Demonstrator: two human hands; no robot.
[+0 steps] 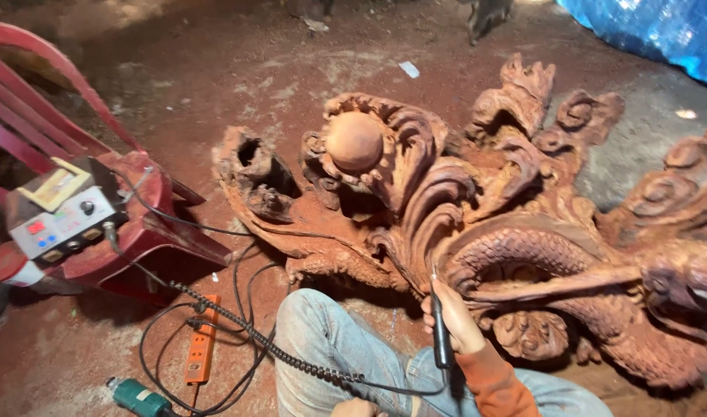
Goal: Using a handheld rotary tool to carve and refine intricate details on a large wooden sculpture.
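Gripping a slim black rotary handpiece [441, 333] in the right hand [455, 316], fingers [429, 305] wrapped closed around its barrel. Long axis nearly upright in the view, leaning very slightly: thin bit pointing up and away from the body, tip just above the fingers and meeting a curved rib of the carved wooden dragon sculpture [515, 239]; butt end pointing down toward the orange sleeve [492, 382], below the fingers. Trailing from that lower end, a coiled black cable [245, 328] running left across the denim-covered knee [323, 340] and up toward a small grey control box [60, 212] with a knob and buttons, set on a tipped red plastic chair [149, 232], well left of the fingers.

Only partly seen at the bottom edge, the left hand [359, 407], resting on the jeans below and left of the gripping fingers; open or closed cannot be told.

Lying on the red, dusty dirt floor [76, 347], the reddish-brown sculpture spreading up and to the right of the fingers, with scales, curling waves and a smooth round ball [354, 140] high to their upper left. Far to the lower left of the fingers, an orange power strip [201, 349] and a green power tool [137, 398].
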